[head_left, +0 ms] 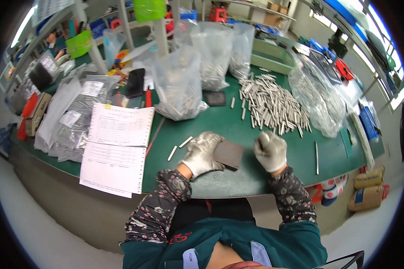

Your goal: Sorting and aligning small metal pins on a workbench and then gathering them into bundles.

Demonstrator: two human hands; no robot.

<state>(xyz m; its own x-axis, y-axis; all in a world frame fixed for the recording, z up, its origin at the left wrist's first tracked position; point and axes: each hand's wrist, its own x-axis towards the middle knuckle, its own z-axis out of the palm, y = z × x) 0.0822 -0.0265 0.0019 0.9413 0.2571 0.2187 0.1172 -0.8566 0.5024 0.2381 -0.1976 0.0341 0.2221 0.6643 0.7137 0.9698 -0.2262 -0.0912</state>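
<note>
My left hand [203, 154], in a whitish-grey glove, grips a flat, dark grey square block [229, 154] by its left side at the front of the green bench. To the right of the block, apart from it, my right hand [270, 151] wears a similar glove and is curled closed. Whatever its fingers may hold is hidden. Beyond it spreads a heap of short grey metal rods [276, 103]. Two single rods [172, 153] lie left of my left hand. Farther right, a longer thin rod [317, 158] lies by itself.
Printed sheets [116, 148] overhang the bench's front edge at left, beside plastic-wrapped packages [69, 119]. Clear bags of rods [177, 87] stand behind my hands. A pale green tray [274, 58] sits behind the heap, and a crumpled clear bag [321, 101] lies to its right.
</note>
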